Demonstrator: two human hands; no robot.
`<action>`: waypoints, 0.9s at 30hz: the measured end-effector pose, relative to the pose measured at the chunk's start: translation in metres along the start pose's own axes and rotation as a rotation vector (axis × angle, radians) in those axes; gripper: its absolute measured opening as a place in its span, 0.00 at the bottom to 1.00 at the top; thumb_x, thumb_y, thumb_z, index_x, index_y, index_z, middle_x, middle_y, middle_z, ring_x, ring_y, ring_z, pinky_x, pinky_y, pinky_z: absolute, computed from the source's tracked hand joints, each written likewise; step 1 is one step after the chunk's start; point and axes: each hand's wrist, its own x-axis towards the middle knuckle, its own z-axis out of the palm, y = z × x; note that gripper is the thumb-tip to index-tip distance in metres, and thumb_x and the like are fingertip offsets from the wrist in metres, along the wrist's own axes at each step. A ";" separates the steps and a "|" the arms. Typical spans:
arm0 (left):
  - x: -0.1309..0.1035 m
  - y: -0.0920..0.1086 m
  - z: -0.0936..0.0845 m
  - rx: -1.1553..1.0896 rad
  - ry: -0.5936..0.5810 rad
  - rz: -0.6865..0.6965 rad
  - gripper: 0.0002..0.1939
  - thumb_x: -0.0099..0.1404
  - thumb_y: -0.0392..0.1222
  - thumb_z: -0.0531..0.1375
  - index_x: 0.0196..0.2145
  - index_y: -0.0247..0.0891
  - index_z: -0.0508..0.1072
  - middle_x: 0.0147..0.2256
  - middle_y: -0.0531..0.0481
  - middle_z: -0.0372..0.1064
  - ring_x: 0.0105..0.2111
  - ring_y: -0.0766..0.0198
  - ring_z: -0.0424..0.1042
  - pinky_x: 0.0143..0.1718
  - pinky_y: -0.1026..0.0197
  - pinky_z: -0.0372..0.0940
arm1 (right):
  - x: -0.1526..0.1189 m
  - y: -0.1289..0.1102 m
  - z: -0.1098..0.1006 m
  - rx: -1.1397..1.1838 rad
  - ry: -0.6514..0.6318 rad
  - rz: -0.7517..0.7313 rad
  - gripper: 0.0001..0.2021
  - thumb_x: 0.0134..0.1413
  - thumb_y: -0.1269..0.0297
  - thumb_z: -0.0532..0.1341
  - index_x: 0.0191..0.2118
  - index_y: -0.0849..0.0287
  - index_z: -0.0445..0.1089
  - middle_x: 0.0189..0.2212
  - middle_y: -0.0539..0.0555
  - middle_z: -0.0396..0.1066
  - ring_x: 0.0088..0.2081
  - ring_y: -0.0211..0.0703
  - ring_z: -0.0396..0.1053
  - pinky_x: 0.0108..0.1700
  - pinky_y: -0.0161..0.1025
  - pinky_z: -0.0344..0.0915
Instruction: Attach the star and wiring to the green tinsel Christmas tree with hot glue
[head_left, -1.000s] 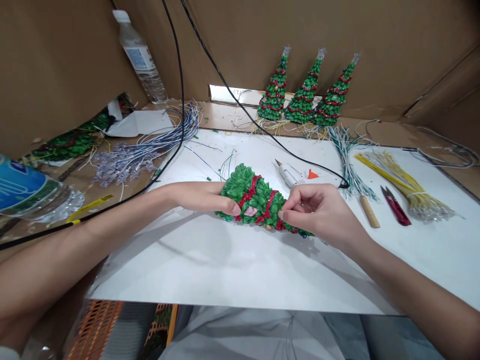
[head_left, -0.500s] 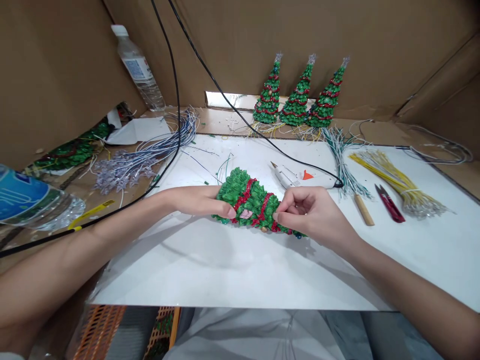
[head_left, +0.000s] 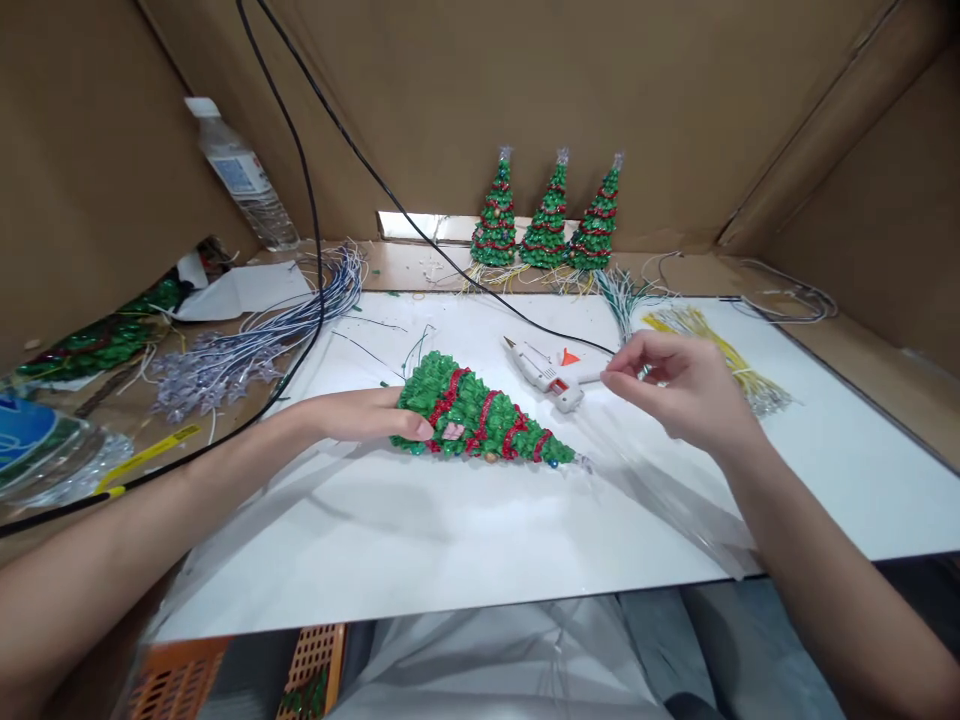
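A small green tree with red garland lies on its side above the white board, its star tip pointing right. My left hand is closed round its wide base, thumb on the near side by a pink ornament. To the right, my right hand is raised with thumb and fingertips pinched together; whatever is between them is too small to make out. A white glue gun lies on the board just left of those fingertips.
Three upright trees stand at the back. Wire bundles with star ends and a water bottle are at the left. Yellow wires lie behind my right hand. A black cable crosses the view. An orange basket is below.
My right hand has moved off the tree, to the right and up, uncovering its tip. My left hand still holds the base. The whole view has shifted somewhat.
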 end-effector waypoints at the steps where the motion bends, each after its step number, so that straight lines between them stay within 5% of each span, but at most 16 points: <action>1: 0.000 0.000 0.000 -0.013 0.000 -0.002 0.22 0.56 0.52 0.56 0.43 0.35 0.70 0.39 0.48 0.68 0.39 0.59 0.65 0.41 0.65 0.62 | -0.002 0.009 -0.006 -0.092 0.031 -0.004 0.02 0.45 0.67 0.61 0.26 0.58 0.70 0.22 0.49 0.68 0.26 0.36 0.64 0.28 0.34 0.59; 5: 0.000 0.000 0.001 -0.060 0.000 0.006 0.21 0.55 0.51 0.57 0.42 0.35 0.71 0.39 0.48 0.69 0.41 0.59 0.64 0.43 0.64 0.61 | -0.005 0.052 -0.020 -0.269 0.249 0.037 0.03 0.43 0.67 0.59 0.27 0.58 0.69 0.22 0.50 0.67 0.27 0.38 0.63 0.32 0.37 0.60; 10: 0.000 -0.007 0.000 -0.083 0.012 0.012 0.24 0.55 0.56 0.60 0.43 0.36 0.71 0.41 0.48 0.71 0.43 0.56 0.66 0.45 0.61 0.62 | 0.002 0.087 -0.019 -0.237 0.230 0.112 0.05 0.42 0.64 0.58 0.26 0.58 0.69 0.21 0.50 0.67 0.24 0.38 0.63 0.29 0.37 0.59; 16: -0.003 -0.013 -0.001 -0.031 0.039 0.041 0.20 0.66 0.51 0.57 0.48 0.34 0.68 0.48 0.44 0.67 0.47 0.54 0.68 0.50 0.47 0.64 | 0.003 0.093 -0.017 -0.192 0.244 0.096 0.06 0.43 0.63 0.57 0.26 0.58 0.69 0.20 0.50 0.67 0.24 0.39 0.64 0.29 0.37 0.59; 27: -0.008 -0.012 0.006 0.074 0.109 0.041 0.18 0.67 0.46 0.58 0.50 0.34 0.67 0.49 0.44 0.66 0.46 0.55 0.69 0.46 0.49 0.69 | 0.007 0.096 -0.012 -0.158 0.306 0.038 0.07 0.42 0.61 0.56 0.24 0.57 0.68 0.17 0.49 0.65 0.22 0.41 0.62 0.26 0.38 0.55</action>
